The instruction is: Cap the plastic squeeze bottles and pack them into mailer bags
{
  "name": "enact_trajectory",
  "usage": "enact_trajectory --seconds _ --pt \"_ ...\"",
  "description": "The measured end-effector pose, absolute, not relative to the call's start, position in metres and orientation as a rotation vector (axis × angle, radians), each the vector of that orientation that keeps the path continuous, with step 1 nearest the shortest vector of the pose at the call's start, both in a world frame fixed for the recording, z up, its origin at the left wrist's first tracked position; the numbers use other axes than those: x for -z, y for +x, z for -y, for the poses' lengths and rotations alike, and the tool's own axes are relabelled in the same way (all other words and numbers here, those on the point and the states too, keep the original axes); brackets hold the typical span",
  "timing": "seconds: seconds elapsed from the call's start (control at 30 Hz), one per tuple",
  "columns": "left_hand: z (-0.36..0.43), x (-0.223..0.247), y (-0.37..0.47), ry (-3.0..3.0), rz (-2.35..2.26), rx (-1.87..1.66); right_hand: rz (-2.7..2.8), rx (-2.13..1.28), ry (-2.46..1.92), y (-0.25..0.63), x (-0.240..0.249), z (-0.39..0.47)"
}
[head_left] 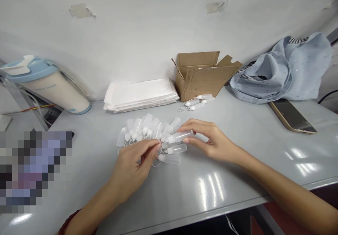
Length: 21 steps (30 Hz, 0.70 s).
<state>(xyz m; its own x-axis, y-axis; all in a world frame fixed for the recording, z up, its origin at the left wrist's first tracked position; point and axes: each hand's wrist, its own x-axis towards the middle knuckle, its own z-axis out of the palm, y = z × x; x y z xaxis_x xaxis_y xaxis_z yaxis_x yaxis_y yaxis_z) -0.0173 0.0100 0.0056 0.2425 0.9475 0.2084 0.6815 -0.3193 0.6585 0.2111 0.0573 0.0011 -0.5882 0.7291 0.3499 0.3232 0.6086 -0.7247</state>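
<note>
Grey worktop [237,171] against a white wall: small translucent bottles [148,125] lie piled mid-scene. The right hand [211,140] grips one bottle [179,136] between thumb and fingers; just left, the left hand [134,161] pinches a thin cord [159,141].

The grey table [253,129] bears plastic bottles [137,127], white packets [142,94], carton [206,80], blue fabric [303,69], phone [293,116] and tumbler [58,90].

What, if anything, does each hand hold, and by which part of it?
The right hand holds a translucent bottle by its body, near the base. The left hand seems to pinch a white cord; where exactly is unclear.
</note>
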Motion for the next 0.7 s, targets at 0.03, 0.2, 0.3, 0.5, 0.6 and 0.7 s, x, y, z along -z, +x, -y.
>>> enact_trajectory --seconds 0.03,0.2,0.3,0.5,0.6,0.7 --pt "-0.0096 -0.0054 -0.0173 2.083 -1.487 -0.823 2.189 -0.818 -0.826 0.2111 -0.0015 -0.0570" --pt "-0.0078 -0.0048 -0.0185 2.072 -1.491 -0.816 2.183 -0.823 -0.837 0.2115 -0.0022 -0.0565" --pt "-0.0077 -0.0048 -0.0190 2.068 -1.497 -0.810 2.181 -0.828 -0.834 0.2116 -0.0011 -0.0570" --pt "-0.0082 -0.0045 -0.0190 2.059 -1.509 -0.799 2.176 -0.856 -0.830 0.2116 0.0001 -0.0567" --pt "-0.0082 -0.0040 -0.0184 2.054 -1.516 -0.804 2.190 -0.849 -0.829 0.2114 -0.0008 -0.0558" --pt "-0.0082 -0.0039 -0.0181 2.062 -1.512 -0.810 2.196 -0.843 -0.828 0.2111 -0.0021 -0.0554"
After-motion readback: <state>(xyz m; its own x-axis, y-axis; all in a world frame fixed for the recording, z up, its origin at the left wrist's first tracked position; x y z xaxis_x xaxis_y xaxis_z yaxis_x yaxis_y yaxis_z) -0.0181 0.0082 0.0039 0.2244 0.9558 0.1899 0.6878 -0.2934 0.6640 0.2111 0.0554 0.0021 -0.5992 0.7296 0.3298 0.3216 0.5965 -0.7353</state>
